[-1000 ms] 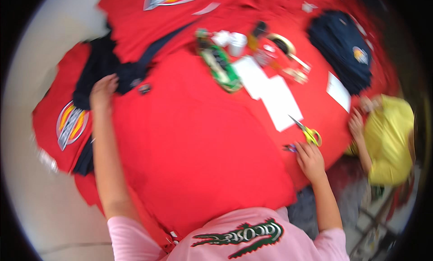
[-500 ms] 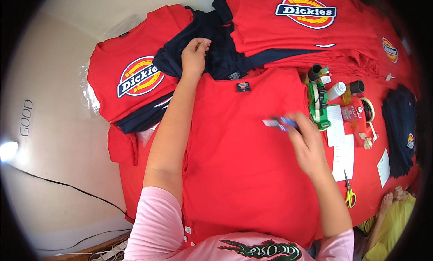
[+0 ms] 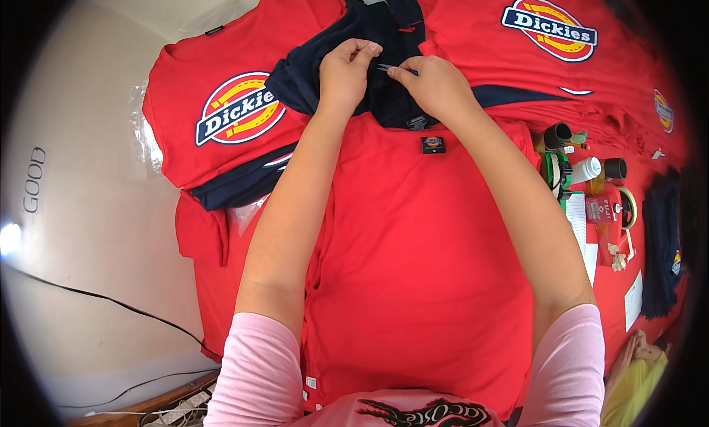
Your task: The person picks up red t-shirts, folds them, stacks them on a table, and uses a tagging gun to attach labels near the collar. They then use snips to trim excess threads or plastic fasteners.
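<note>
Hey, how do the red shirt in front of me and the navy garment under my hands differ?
Colour: the red shirt is bright red; the navy garment is dark blue.
Pose: the red shirt lies spread mostly flat; the navy garment is bunched in folds.
Place: the red shirt is nearer you; the navy garment lies beyond it.
Both are cloth.

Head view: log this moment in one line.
left hand: fingertips together, over navy garment | right hand: holding small pointed tool toward left hand | red shirt: spread in front
</note>
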`<state>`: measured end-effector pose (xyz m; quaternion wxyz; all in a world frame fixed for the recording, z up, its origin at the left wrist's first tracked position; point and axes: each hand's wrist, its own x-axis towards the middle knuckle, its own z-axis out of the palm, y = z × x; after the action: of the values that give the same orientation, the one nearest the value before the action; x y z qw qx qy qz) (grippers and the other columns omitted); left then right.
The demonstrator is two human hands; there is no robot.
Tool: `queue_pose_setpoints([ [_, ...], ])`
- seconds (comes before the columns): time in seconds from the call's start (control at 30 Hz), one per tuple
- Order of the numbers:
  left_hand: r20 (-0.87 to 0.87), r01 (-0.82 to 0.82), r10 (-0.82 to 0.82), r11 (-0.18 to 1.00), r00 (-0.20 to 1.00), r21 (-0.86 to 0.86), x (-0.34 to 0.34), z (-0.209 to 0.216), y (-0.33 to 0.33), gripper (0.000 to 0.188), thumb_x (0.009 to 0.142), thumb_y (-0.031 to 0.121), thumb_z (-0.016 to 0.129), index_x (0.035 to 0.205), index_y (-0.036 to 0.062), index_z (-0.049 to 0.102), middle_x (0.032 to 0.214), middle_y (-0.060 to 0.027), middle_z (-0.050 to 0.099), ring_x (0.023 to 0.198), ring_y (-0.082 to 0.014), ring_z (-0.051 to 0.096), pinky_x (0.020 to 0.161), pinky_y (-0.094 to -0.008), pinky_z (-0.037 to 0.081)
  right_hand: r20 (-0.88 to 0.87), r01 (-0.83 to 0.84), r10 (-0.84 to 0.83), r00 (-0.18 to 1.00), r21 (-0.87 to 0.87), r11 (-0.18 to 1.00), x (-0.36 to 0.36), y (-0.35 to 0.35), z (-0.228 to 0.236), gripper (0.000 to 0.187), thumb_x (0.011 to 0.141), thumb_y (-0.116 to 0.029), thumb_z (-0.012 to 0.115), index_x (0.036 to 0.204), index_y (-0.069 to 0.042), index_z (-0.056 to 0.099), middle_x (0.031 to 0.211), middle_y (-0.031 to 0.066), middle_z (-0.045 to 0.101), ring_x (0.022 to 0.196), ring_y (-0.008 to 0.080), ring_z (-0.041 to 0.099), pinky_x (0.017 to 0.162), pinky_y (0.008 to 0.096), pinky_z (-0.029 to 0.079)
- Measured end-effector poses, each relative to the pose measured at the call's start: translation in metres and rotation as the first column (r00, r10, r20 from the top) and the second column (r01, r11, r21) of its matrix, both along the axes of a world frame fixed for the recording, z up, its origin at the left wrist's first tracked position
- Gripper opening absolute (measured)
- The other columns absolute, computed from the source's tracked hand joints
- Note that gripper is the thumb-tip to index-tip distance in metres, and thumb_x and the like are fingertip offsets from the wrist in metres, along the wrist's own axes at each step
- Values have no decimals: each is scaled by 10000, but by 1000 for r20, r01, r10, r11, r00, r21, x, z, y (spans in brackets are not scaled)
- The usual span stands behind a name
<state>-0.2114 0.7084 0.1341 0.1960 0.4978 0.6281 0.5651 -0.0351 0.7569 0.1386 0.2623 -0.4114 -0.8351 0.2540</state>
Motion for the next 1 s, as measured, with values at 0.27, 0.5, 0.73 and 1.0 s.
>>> queue_pose_setpoints([
  [0.27,30,-19,20,999,999,-39,-3,2,7,198,1033,181,699,1080,11,790,991,-27,775,895,-92,641,855,-256,507,1,7,-7,1000,-117,993,-17,13,-8,445,1002,-490,648,1054,-88,830,962,165,786,968,343,754,857,466,583],
  [0.5,99,-1,3,1000,995,-23,-2,-3,6,195,1034,186,697,1082,23,791,1003,-19,777,898,-74,641,827,-237,490,33,-61,68,997,-190,980,-19,25,-23,463,990,-502,662,1017,-72,830,940,172,781,943,337,751,851,453,578],
  [0.73,555,891,-735,452,390,-27,9,52,-48,362,1046,280,655,1080,-67,751,1053,-165,788,851,-241,773,738,-316,612,-305,-20,-88,948,-334,942,21,9,-33,454,1018,-466,647,1044,-50,826,833,142,736,818,256,701,775,381,531],
  [1.0,-99,225,-269,920,958,-321,27,-19,-63,318,918,243,824,1102,-4,745,866,-78,752,747,-186,716,697,-295,554,-693,-76,-507,511,-625,777,118,-103,-53,421,1158,-341,450,1305,-14,672,643,-23,475,558,59,427,521,241,353],
])
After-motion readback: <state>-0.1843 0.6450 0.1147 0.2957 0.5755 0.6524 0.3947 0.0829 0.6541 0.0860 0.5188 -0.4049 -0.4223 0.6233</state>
